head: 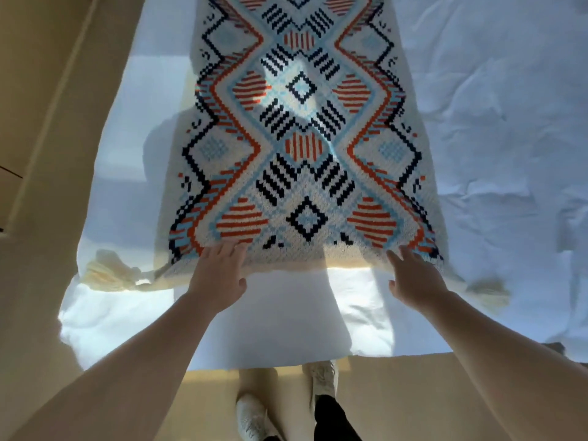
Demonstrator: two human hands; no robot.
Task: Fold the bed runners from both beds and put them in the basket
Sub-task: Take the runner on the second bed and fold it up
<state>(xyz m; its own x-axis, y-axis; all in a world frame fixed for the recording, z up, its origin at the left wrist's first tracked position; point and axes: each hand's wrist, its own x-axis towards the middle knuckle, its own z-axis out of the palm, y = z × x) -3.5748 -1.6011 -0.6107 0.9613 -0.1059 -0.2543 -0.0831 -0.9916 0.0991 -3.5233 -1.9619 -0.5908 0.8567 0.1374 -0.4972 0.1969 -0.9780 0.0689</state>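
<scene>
The patterned bed runner (pixel 299 132) is lying flat and unfolded on the white bed (pixel 496 128), filling the frame's centre. The left hand (pixel 219 275) and right hand (pixel 413 278) are reaching its near edge, fingers spread, gripping nothing. Folding seems barely begun; no basket is showing.

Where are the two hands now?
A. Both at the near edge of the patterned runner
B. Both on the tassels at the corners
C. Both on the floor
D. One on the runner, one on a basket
A: the left hand and the right hand both reach the near edge of the bed runner, fingers spread; the tassels lie apart from both hands.
</scene>
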